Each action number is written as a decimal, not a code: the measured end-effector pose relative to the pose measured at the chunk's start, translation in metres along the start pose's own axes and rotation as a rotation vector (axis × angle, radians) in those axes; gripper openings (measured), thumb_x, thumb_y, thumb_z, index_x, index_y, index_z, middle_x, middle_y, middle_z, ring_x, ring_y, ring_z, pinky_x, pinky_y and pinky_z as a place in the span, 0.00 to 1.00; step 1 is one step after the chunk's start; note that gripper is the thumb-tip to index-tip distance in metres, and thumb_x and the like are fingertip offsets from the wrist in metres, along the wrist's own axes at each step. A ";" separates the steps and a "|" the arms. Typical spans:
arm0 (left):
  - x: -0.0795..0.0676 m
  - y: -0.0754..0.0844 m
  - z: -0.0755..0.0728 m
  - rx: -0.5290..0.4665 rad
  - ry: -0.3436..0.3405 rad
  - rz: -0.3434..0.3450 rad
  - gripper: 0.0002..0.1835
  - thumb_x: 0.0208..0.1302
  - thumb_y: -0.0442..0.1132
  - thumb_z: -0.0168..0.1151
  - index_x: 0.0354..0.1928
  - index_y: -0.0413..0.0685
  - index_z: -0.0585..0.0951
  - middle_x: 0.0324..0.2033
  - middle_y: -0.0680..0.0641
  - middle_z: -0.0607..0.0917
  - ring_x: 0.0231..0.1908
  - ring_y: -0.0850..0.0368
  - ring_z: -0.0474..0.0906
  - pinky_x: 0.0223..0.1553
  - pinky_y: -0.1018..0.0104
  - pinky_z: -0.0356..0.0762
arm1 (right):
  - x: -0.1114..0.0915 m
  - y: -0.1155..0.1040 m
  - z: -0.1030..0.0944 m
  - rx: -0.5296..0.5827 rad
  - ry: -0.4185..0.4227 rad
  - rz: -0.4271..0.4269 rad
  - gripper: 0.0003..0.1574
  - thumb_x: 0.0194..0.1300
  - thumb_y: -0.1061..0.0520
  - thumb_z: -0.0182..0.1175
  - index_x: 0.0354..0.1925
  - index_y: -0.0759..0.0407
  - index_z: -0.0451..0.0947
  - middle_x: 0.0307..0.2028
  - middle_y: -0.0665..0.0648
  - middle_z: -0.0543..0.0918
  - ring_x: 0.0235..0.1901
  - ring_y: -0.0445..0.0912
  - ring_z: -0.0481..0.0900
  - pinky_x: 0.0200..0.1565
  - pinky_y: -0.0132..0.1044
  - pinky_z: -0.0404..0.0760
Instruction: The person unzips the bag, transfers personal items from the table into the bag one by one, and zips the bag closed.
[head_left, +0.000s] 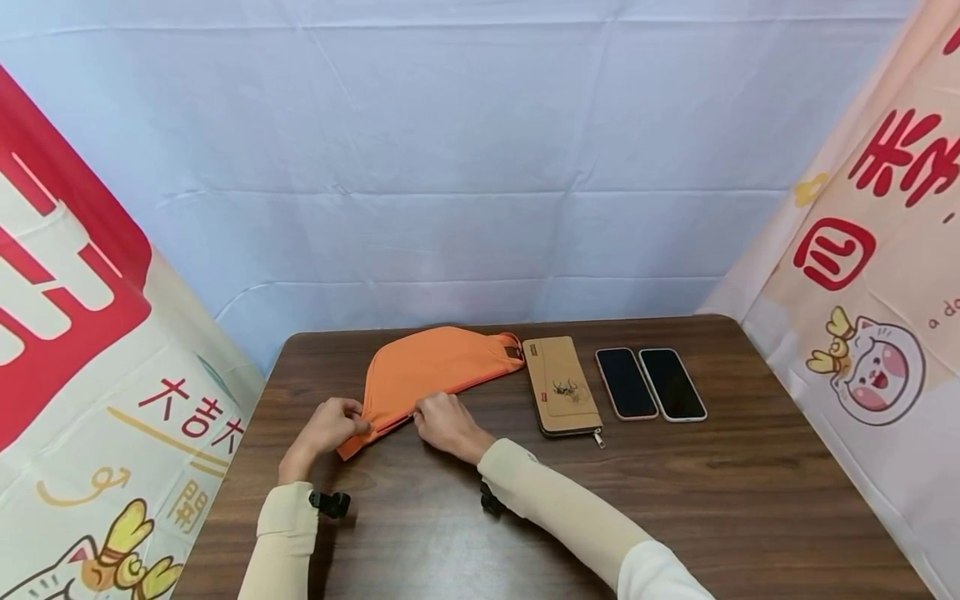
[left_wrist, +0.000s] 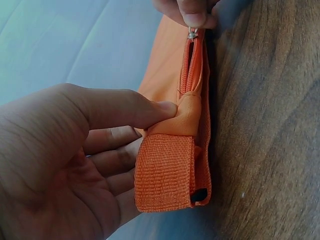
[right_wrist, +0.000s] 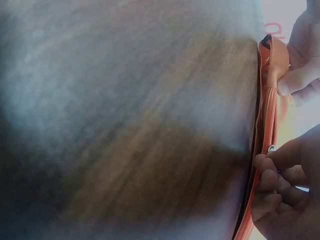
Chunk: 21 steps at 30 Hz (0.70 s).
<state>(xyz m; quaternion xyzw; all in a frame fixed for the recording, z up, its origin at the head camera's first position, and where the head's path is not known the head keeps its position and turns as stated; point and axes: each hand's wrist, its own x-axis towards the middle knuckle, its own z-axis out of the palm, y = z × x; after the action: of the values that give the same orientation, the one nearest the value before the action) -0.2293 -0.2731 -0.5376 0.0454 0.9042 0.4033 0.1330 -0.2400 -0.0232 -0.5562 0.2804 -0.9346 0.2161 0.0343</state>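
An orange zippered bag (head_left: 431, 362) lies on the wooden table, its zipper edge facing the person. My left hand (head_left: 335, 423) pinches the bag's left corner between thumb and fingers, just above a folded webbing strap (left_wrist: 165, 172). Partway along that edge, my right hand (head_left: 448, 425) pinches the zipper pull; the metal slider (left_wrist: 193, 34) shows just beside the fingertips. Between the two hands a short stretch of zipper (left_wrist: 187, 67) stands parted. What the bag holds inside is hidden.
Right of the bag lies a tan zip wallet (head_left: 561, 385) with a metal pull. Two phones, one dark-screened with a pinkish edge (head_left: 627, 383) and one white-edged (head_left: 672, 384), lie farther right. Hanging cloth (head_left: 480, 167) stands behind the table (head_left: 712, 500) and at both sides.
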 end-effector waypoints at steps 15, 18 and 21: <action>-0.001 0.004 -0.001 -0.001 -0.007 0.002 0.04 0.70 0.34 0.68 0.41 0.39 0.84 0.27 0.46 0.86 0.27 0.56 0.74 0.37 0.61 0.71 | 0.000 0.006 -0.003 0.002 -0.006 0.018 0.13 0.80 0.56 0.59 0.47 0.52 0.91 0.41 0.51 0.92 0.32 0.39 0.87 0.33 0.28 0.82; -0.001 0.004 -0.001 0.002 -0.003 0.002 0.04 0.70 0.34 0.69 0.39 0.40 0.84 0.26 0.46 0.84 0.27 0.56 0.72 0.36 0.61 0.69 | 0.000 0.007 -0.003 0.002 -0.006 0.018 0.14 0.79 0.57 0.58 0.47 0.51 0.91 0.42 0.50 0.92 0.34 0.39 0.88 0.34 0.29 0.83; -0.001 0.004 -0.001 0.012 0.000 0.003 0.05 0.70 0.35 0.69 0.40 0.40 0.84 0.26 0.47 0.83 0.27 0.56 0.72 0.36 0.60 0.69 | 0.000 0.008 -0.004 0.004 -0.004 0.014 0.14 0.79 0.57 0.58 0.47 0.51 0.92 0.42 0.50 0.92 0.34 0.39 0.89 0.34 0.29 0.83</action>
<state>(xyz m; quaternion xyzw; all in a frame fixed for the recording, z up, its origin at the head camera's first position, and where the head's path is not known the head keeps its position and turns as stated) -0.2284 -0.2719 -0.5337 0.0475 0.9065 0.3981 0.1323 -0.2445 -0.0153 -0.5556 0.2743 -0.9363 0.2175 0.0302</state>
